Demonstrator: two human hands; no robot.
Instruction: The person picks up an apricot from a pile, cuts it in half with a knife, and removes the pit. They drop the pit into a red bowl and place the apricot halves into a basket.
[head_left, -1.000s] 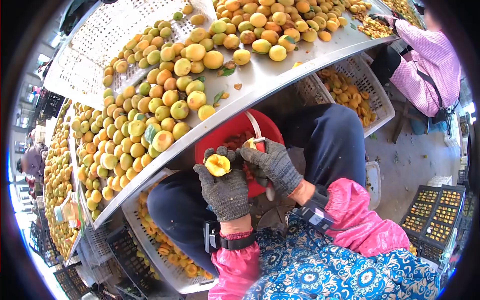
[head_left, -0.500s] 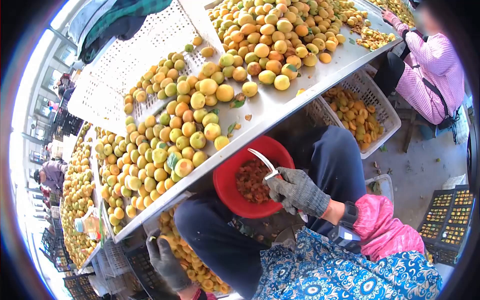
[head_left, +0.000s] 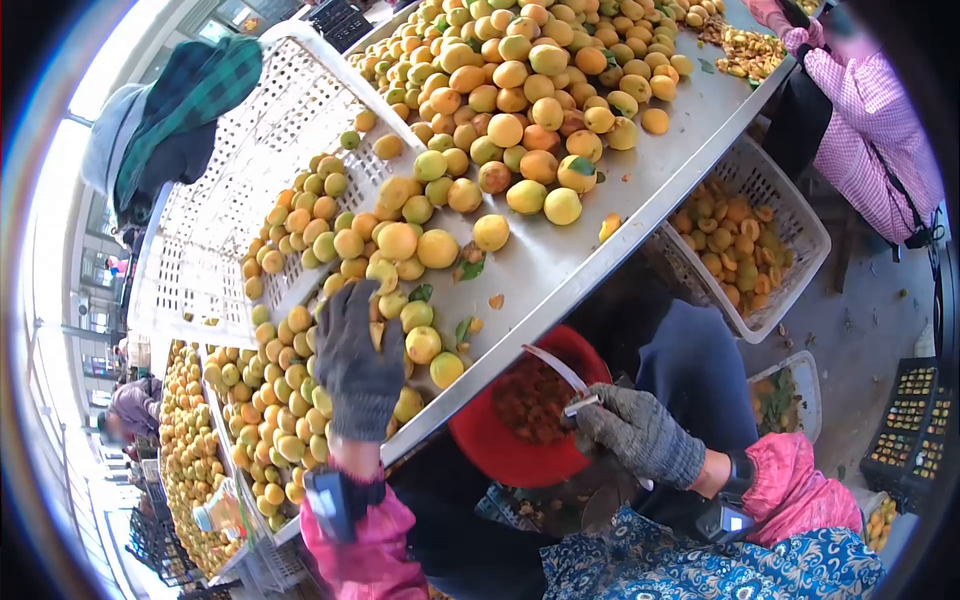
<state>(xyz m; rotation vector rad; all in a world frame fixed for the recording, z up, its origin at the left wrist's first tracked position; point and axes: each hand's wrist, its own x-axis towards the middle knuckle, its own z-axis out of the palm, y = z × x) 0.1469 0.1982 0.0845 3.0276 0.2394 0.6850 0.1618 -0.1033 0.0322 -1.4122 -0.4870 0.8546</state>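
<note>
My right hand (head_left: 640, 430), in a grey knitted glove, is closed around a curved knife (head_left: 556, 368) whose thin blade points up and left. Beneath the blade, a red bowl (head_left: 478, 440) holds small brownish-orange pieces, too blurred to name. Reaching over the metal table, my left hand (head_left: 360, 355) in a dark glove rests among yellow-green and orange apricots (head_left: 285, 375). Its fingers are stretched out and apart, with apricots at the tips and one partly visible between thumb and fingers. Nothing is plainly gripped there.
A large heap of apricots (head_left: 540, 80) covers the metal table (head_left: 560, 255) beyond a perforated white crate (head_left: 215, 270). Below the table edge stands a white basket (head_left: 790, 285) of split apricots. A co-worker in a pink checked sleeve (head_left: 850, 110) sits at right. Black trays (head_left: 905, 420) stand on the floor.
My left hand has moved up from below the table's edge onto the apricots. My right hand still holds the knife near the bowl. The view has shifted slightly.
</note>
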